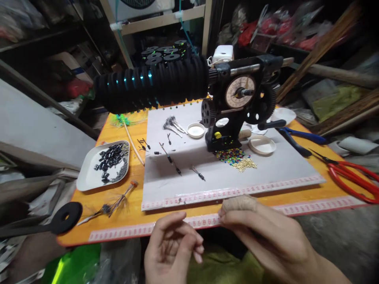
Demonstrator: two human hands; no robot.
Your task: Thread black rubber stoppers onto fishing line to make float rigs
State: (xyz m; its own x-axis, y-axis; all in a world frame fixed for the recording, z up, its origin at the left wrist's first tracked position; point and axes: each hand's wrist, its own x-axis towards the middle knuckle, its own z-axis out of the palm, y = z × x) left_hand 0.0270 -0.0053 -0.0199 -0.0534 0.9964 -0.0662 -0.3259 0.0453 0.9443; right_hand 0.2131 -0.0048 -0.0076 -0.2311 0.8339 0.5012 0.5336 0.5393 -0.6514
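My left hand [174,248] is palm up at the table's front edge, its fingers loosely curled and apart, with nothing visible in it. To its right, my right hand [260,228] has thumb and fingertips pinched together above the measuring tape [204,221]; whatever they hold is too small to make out. Beyond both hands lies a white board [166,189] bearing small black parts with wire leads [198,173]. A black winding machine [225,134] with a dial [240,91] stands on it, beside a pile of coloured and gold beads [233,157].
A white tray [84,173] of black parts sits at left, near a black disc [67,217]. Red-handled scissors [349,173] and blue-handled pliers [308,136] lie at right. Shallow white dishes [263,145] stand by the machine. Black spools [154,85] overhang the board.
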